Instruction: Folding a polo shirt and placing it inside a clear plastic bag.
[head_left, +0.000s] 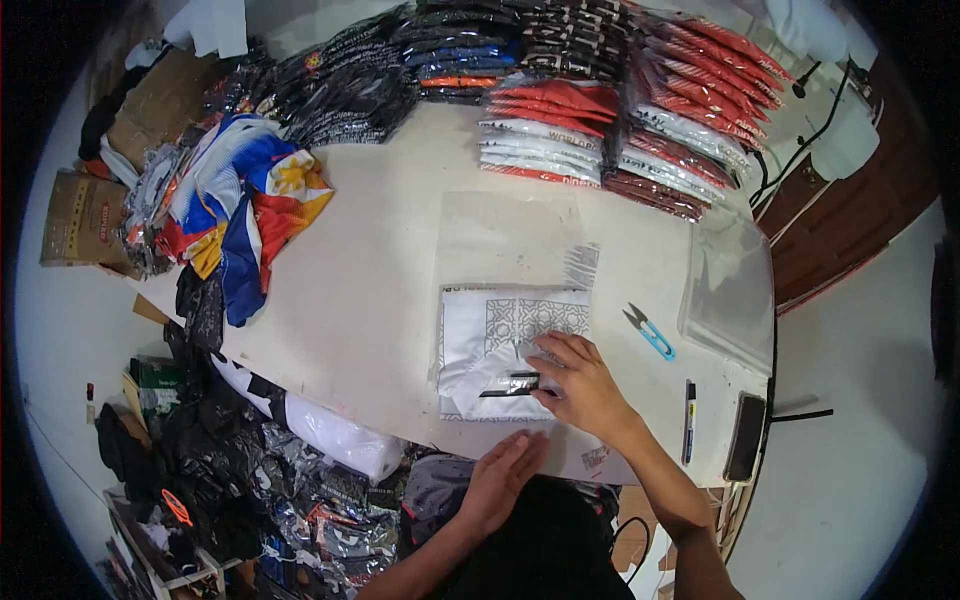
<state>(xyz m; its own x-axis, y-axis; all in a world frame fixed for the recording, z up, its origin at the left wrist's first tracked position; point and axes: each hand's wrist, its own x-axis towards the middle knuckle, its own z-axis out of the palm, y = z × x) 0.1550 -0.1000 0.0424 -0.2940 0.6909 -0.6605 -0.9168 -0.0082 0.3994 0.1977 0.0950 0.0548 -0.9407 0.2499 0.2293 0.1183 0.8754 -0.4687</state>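
A folded white garment (465, 322) with a grey geometric pattern lies on the table in front of me. A clear plastic bag (510, 232) extends flat beyond its far edge; whether the garment is inside or on top of it I cannot tell. My right hand (577, 382) rests over the garment's right side, fingers curled near a loose white fold (480, 375) and a black-edged shiny strip (510, 384). Its fingertips may be pinching material, but this is unclear. Just below the garment, at the table's near edge, my left hand (510, 469) is extended and holds nothing.
Blue-handled thread snips (651, 332), a marker pen (688, 424) and a phone (745, 436) lie to the right, below stacked clear bags (724, 292). Bagged red and white garments (551, 135) are piled at the back. A colourful cloth heap (247, 202) sits on the left.
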